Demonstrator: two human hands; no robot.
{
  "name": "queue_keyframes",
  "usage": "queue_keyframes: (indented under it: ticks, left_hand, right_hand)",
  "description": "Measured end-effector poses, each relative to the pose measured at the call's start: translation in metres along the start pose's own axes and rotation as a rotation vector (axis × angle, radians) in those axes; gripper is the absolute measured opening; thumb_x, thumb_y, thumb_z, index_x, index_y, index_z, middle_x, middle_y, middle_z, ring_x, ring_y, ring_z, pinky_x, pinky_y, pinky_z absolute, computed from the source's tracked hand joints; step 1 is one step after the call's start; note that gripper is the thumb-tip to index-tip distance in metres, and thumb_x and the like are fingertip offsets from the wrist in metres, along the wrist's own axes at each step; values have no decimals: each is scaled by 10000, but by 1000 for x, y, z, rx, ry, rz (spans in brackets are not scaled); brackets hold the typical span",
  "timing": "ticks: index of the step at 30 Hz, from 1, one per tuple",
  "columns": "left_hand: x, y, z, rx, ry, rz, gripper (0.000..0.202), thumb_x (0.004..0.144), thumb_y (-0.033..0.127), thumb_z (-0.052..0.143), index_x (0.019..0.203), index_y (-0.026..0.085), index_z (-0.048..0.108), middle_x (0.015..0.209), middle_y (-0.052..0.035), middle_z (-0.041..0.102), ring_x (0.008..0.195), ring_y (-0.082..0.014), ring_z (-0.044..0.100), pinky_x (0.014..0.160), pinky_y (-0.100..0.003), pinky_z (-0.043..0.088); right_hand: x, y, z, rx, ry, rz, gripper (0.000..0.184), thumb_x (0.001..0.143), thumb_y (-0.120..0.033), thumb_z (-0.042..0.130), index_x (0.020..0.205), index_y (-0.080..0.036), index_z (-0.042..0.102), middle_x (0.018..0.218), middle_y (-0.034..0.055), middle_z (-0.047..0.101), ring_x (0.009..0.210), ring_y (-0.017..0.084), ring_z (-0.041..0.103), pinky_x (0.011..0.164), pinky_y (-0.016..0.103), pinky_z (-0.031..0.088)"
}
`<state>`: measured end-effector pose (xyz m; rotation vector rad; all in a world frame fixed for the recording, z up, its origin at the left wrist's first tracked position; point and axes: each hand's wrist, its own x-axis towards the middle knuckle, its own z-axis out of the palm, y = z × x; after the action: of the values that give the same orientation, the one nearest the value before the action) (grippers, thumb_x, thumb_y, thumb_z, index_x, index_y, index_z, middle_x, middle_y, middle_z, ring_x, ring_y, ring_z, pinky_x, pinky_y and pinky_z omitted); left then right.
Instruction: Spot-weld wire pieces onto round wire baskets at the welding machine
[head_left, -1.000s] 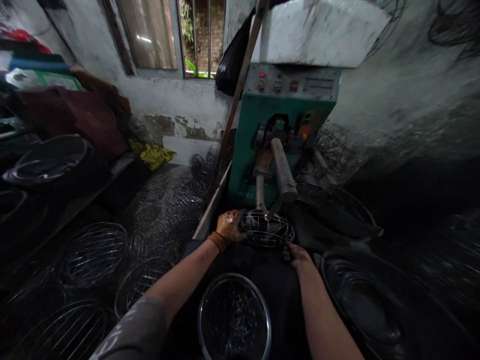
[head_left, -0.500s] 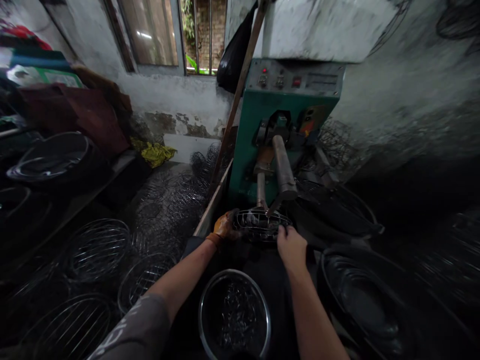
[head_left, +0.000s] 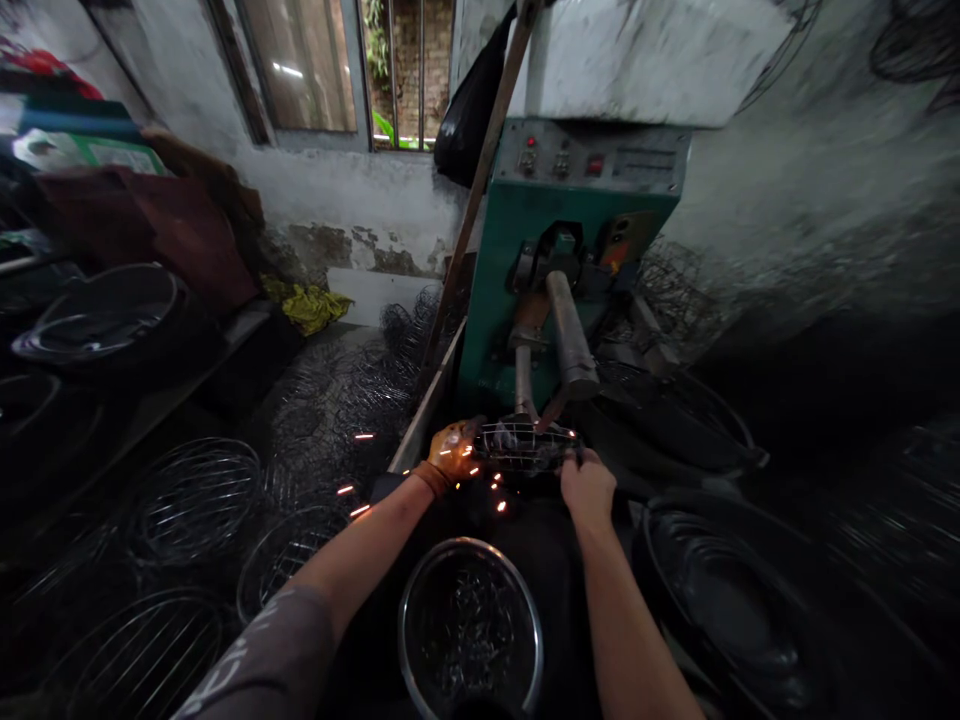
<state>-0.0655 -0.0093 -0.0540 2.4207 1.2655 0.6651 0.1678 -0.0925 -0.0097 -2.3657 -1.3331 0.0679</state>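
This is a small, grimy metal workshop. A green welding machine (head_left: pixel 559 260) with switches and a red light stands against a stained, peeling wall (head_left: pixel 360 210), and sparks (head_left: pixel 480 480) fly at its arm. Wire baskets (head_left: pixel 191 490) lie stacked all around, under a barred window (head_left: pixel 397 70).

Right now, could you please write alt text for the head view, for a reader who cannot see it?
The gloved left hand and bare right hand hold a wire basket under the arm of a green machine as sparks fly. A steel bowl sits nearer; more baskets lie at left.
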Motion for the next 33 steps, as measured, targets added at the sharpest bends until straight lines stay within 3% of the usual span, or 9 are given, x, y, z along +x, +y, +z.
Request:
queue_keyframes:
  ticks: [6, 11, 17, 21, 25, 28, 33]
  left_hand:
    - [2, -5, 2, 1, -71, -5, 871, 718, 373, 777, 1517, 191, 481, 1381, -144, 641, 1238, -325, 639, 1045, -432, 529]
    - [5, -4, 0, 1, -47, 51, 935, 728, 399, 767, 1556, 134, 423, 1423, -171, 610, 1274, -337, 615, 1083, -447, 509]
    - [11, -5, -3, 15, -58, 67, 935, 737, 405, 752, 1567, 153, 403, 1430, -164, 608, 1281, -334, 611, 1095, -458, 505]
    - [7, -9, 0, -30, -14, 123, 889, 777, 436, 731, 1559, 160, 412, 1463, -162, 586, 1304, -317, 601, 1121, -445, 481]
    - [-2, -12, 12, -122, 29, -9, 1051, 736, 509, 763, 1593, 92, 320, 1458, -192, 584, 1305, -331, 603, 1100, -441, 499]
    - [-5, -5, 12, -117, 51, -89, 978, 719, 512, 769, 1540, 106, 426, 1341, -169, 662, 1214, -340, 654, 1041, -455, 536]
    - [3, 17, -5, -59, 162, 67, 836, 740, 505, 749, 1478, 181, 527, 1283, -125, 692, 1167, -312, 666, 1031, -441, 534]
  right_hand:
    - [-2, 1, -2, -3, 5, -14, 288, 992, -219, 463, 999, -86, 719, 823, 154, 745, 760, 254, 675, 688, 305, 393]
    - [-1, 6, -1, 23, 44, 9, 300, 986, -236, 469, 1021, -70, 717, 810, 159, 741, 759, 263, 680, 695, 309, 410]
    - [3, 10, 4, 61, 58, 13, 317, 957, -217, 471, 1056, -43, 717, 884, 185, 752, 823, 276, 685, 748, 316, 433]
    - [1, 10, 6, 76, 29, 13, 305, 969, -226, 462, 1015, -74, 722, 829, 161, 740, 793, 264, 674, 730, 312, 419]
    - [1, 13, 7, 116, 12, 37, 281, 963, -235, 474, 963, -103, 721, 797, 139, 722, 763, 254, 656, 716, 314, 408]
    - [6, 24, 11, 244, 28, 97, 262, 925, -245, 495, 905, -110, 719, 705, 112, 689, 750, 262, 631, 715, 326, 420]
    - [14, 46, 25, 448, 48, 191, 270, 863, -321, 542, 765, -129, 705, 592, 69, 638, 685, 249, 598, 659, 318, 446]
